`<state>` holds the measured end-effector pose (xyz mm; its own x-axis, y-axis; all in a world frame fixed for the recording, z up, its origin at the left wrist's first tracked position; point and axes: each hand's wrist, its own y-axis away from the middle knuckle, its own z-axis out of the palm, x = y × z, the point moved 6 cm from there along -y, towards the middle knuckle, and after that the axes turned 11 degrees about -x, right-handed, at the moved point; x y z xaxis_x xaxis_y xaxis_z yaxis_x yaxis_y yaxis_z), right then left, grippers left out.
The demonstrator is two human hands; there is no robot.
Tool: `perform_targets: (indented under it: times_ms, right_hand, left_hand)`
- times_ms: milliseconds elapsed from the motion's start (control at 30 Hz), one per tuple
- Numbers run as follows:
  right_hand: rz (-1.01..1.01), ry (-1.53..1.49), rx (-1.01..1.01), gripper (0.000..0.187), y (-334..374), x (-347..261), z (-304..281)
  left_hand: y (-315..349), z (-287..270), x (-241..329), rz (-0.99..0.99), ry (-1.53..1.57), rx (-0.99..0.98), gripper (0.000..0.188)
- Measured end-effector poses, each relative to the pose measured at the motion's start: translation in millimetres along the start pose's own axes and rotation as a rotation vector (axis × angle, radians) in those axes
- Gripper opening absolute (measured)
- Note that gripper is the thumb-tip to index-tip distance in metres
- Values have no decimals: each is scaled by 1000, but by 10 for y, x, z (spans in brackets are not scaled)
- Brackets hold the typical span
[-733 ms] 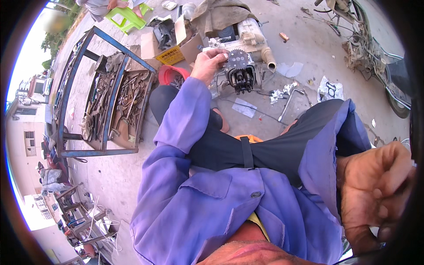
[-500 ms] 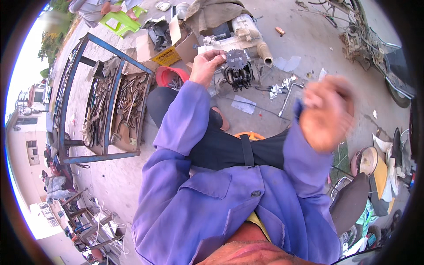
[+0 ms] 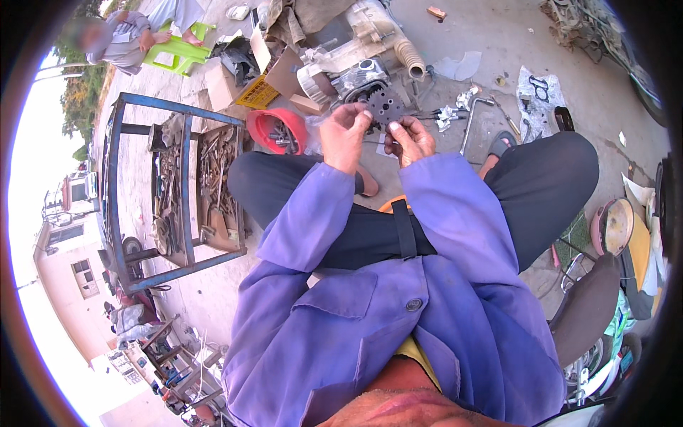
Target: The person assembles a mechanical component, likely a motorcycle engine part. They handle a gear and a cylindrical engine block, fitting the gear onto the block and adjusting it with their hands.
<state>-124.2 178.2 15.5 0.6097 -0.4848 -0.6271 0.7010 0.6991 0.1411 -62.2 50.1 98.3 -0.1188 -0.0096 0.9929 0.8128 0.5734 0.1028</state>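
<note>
A dark, toothed sprocket (image 3: 386,107) with several round holes is upright in front of the engine. My left hand (image 3: 343,136) pinches its left edge between thumb and fingers. At its lower right edge, my right hand (image 3: 413,140) also grips it with thumb and fingers. Just behind is the silver cylinder head (image 3: 360,77) of an engine (image 3: 373,32) lying on the ground. My fingers and the sprocket partly hide the head's near side, so I cannot tell whether they touch.
A red bucket (image 3: 259,127) with metal parts stands left of my hands, near a blue-framed rack (image 3: 186,160) of tools. A long wrench (image 3: 469,124) and a gasket (image 3: 540,88) on plastic lie to the right. Another person (image 3: 126,39) sits back left, beside a green stool (image 3: 176,57).
My right hand, blurred and raised at the right before, has come in to the sprocket. The view has shifted, and the sprocket now faces me beside both thumbs.
</note>
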Motion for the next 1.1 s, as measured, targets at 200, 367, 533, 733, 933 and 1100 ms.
perform_targets:
  times_ms: [200,367,533,733,933,1100]
  right_hand:
    - [74,-162,87,20,-8,89,-279]
    - [100,-337,78,20,-61,159,-398]
    - [269,-575,-27,24,-113,193,-477]
    - [419,-749,-189,37,-158,250,-450]
    - [357,-648,74,35,-134,196,-350]
    - [374,-747,-23,34,-168,237,-367]
  left_hand:
    - [117,190,-238,-7,-49,-43,11]
    - [149,332,-192,82,-306,-63,12]
    - [125,478,222,245,-622,-215,53]
    - [-22,619,332,335,-836,-313,74]
    - [1,638,335,349,-997,-291,70]
    - [16,651,347,440,-1066,-269,73]
